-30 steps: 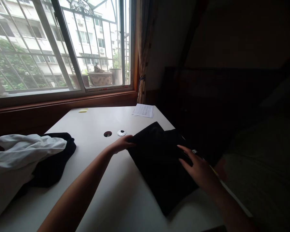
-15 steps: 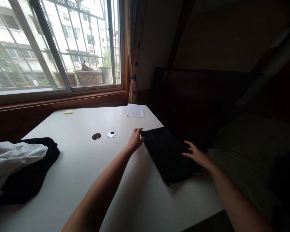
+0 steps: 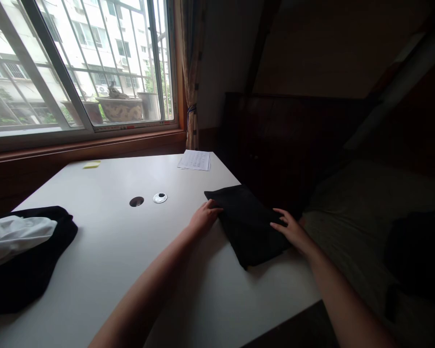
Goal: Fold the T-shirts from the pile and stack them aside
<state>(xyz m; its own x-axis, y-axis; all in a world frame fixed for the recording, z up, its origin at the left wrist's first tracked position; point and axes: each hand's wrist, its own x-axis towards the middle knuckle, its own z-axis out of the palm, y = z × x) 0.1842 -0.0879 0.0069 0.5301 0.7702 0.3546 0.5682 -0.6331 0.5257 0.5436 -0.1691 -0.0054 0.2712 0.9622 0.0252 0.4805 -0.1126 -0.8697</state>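
A folded black cloth (image 3: 252,224) lies flat on the right side of the white table (image 3: 137,251). My left hand (image 3: 206,215) rests at its left edge, a little below the far left corner, with the fingers stretched over the border. At the opposite side, my right hand (image 3: 292,231) is open, fingers spread and touching the cloth's right edge. The underside of the cloth and its inner layers are hidden.
On the left lie a black garment (image 3: 29,275) and a white one (image 3: 18,241) in a heap. Papers (image 3: 195,160) and a yellow sticky note (image 3: 92,165) sit at the back. The tabletop has a round hole (image 3: 137,201) beside a silver cover (image 3: 160,198). A dark panel (image 3: 293,328) is at the front.
My left hand has slid from the far left corner down along the cloth's left edge. The right hand has come down onto the right edge. The view has shifted slightly.
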